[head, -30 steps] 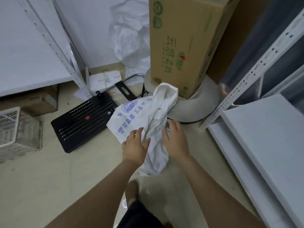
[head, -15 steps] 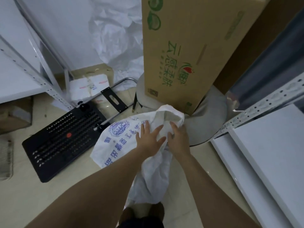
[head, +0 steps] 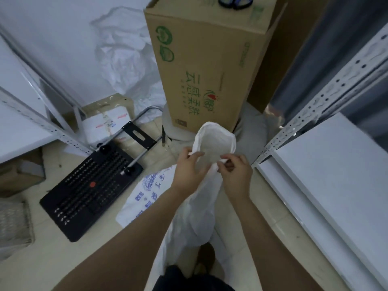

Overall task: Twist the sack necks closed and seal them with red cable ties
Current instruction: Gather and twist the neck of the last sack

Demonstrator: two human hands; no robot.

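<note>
**Sack held up, mouth open**

1 white woven sack, centre of view, long axis running near to far; open mouth points to the far side, just in front of the cardboard box. Blue print shows on its lower left part. Mouth shows a pale inner face; contents cannot be told. Left hand has its fingers curled over the left rim. Right hand pinches the right rim between thumb and fingertips. Black folding trolley lies flat on the floor, left.
</note>
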